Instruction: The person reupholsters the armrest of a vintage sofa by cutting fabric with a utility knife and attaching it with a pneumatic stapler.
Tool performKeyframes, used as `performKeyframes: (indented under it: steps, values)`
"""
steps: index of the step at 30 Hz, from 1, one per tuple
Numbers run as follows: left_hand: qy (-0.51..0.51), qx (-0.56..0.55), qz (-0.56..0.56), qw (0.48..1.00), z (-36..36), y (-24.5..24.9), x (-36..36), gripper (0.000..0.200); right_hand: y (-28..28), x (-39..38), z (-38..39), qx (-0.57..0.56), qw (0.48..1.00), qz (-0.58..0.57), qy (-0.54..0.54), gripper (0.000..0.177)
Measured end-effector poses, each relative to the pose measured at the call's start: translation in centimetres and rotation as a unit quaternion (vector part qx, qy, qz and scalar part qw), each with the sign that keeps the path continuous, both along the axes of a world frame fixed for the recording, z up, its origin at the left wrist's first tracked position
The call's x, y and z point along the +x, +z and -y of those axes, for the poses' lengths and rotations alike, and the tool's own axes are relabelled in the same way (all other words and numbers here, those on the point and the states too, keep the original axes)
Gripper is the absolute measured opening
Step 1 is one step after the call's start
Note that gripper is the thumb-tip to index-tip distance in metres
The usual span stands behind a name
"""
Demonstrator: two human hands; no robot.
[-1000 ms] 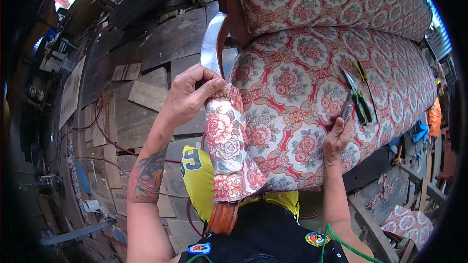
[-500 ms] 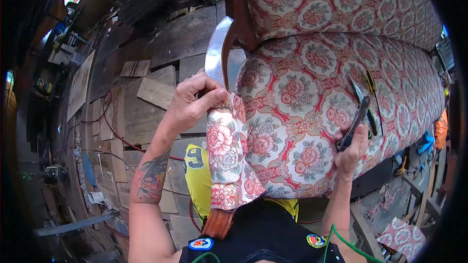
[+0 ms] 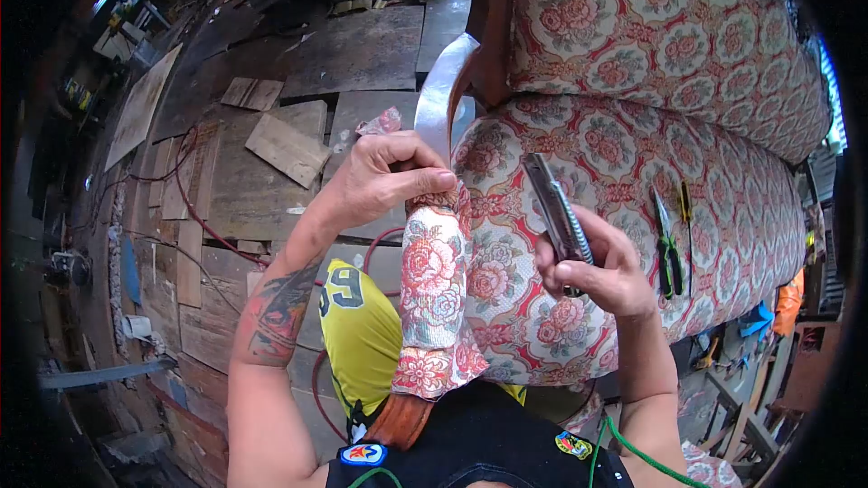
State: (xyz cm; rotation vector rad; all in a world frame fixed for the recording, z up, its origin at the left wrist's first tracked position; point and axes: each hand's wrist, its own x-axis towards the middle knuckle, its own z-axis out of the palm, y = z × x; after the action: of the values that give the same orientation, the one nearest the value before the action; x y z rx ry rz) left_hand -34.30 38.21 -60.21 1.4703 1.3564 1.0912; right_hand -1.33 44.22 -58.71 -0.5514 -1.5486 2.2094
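Note:
A wooden armrest (image 3: 404, 421) is partly wrapped in rose-patterned fabric (image 3: 432, 262). My left hand (image 3: 384, 176) is closed at the top end of this cover, thumb and fingers pinching its gathered edge. Above my fingers the armrest's curved, shiny top surface (image 3: 443, 95) is bare. My right hand (image 3: 601, 262) is wrapped round a long black-and-silver hand tool (image 3: 556, 203) with a ridged side, raised over the seat. Its exact kind I cannot make out. On the seat (image 3: 551, 149) to its right lie green-and-black-handled scissors (image 3: 669, 258) and a thin yellow-handled tool (image 3: 685, 203).
The patterned backrest (image 3: 669, 18) rises at the upper right. Loose boards (image 3: 287, 149) and a red hose (image 3: 203, 224) lie on the floor at left. A fabric scrap (image 3: 380, 122) is beyond my left hand. Wooden frame pieces (image 3: 737, 416) stand at lower right.
My right hand has come left from beside the scissors towards the armrest, bringing the black-and-silver tool. My left hand keeps its pinch on the cover. The whole view has shifted slightly.

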Motion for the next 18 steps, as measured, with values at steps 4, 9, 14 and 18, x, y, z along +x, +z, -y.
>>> performKeyframes:
  steps: [4,9,14,18]
  values:
    - [-0.014,-0.004,0.039,0.999,0.1,0.3,0.0,0.014,0.4,-0.6,0.3,-0.01,1.0,0.013,0.018,0.061]
    - [0.058,0.014,0.049,0.997,2.2,0.9,0.8,0.012,2.0,0.0,0.1,-0.032,0.999,0.022,0.013,0.064]
    - [0.089,0.208,-0.257,0.939,6.3,0.7,2.3,0.02,2.0,0.8,-0.9,0.0,1.0,0.006,0.012,0.068]
    - [0.129,0.196,-0.318,0.919,7.3,1.2,3.7,0.021,2.7,-0.1,-1.3,-0.014,0.999,-0.008,0.035,0.075]
